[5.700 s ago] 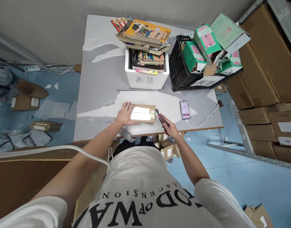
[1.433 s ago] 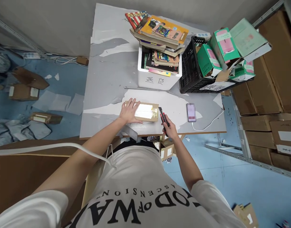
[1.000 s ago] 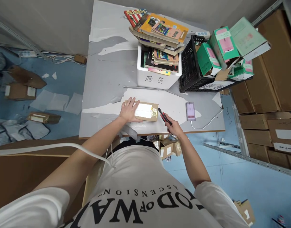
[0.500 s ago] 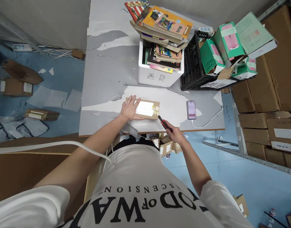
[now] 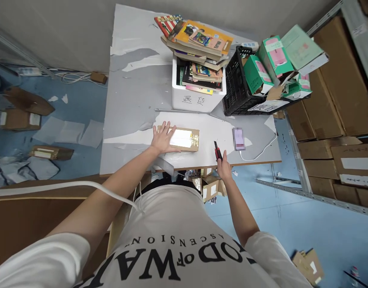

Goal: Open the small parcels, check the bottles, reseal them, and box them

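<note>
Head view: brown carton (image 5: pixel 185 140), white label (image 5: pixel 180 137), shiny tape (image 5: pixel 195 139), splayed left hand (image 5: pixel 162 140) atop; right hand (image 5: pixel 224 167) closed round cutter (image 5: pixel 218 151).

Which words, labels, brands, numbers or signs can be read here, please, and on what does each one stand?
"OD OF WA": white shirt, upside down, end letters lost.
"ASCENSION": same shirt, upside down.
"退货": handwritten on white bin.
Too small or unclear: crate sign, books, green boxes, small box label, carton labels.
Phone screen: pixelated, unreadable.
</note>
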The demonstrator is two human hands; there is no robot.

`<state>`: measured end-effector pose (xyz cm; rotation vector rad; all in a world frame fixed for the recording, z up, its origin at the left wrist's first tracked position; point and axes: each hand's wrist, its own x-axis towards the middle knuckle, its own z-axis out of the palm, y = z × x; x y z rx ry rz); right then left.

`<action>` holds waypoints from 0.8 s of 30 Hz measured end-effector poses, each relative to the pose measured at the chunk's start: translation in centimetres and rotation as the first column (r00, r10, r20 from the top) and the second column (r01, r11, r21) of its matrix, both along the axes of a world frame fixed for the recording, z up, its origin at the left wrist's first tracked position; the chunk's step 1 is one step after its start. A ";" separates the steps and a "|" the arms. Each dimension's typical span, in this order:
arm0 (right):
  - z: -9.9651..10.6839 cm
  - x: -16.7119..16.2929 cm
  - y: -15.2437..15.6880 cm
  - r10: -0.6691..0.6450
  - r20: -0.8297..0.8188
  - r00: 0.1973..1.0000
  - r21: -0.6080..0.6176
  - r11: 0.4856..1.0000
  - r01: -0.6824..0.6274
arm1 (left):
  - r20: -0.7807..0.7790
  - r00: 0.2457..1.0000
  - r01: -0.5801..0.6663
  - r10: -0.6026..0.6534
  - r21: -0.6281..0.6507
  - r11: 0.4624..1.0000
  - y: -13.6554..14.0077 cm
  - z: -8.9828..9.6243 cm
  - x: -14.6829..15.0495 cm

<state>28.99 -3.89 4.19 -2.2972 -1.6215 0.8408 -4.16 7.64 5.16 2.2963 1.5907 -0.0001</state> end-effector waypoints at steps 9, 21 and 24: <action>-8.3 -1.0 3.3 0.011 0.244 0.970 0.003 1.000 -0.012 | 0.083 0.996 0.030 -0.044 0.165 0.986 -3.6 -0.4 0.0; -10.3 -1.5 3.2 0.051 0.273 0.961 0.026 0.998 -0.060 | 0.135 0.988 0.060 -0.080 0.141 0.988 -6.5 -1.9 0.4; -7.4 -2.5 5.2 0.019 0.240 0.971 0.172 0.983 -0.062 | 0.122 0.989 0.068 -0.084 0.129 0.989 -6.5 -1.9 0.5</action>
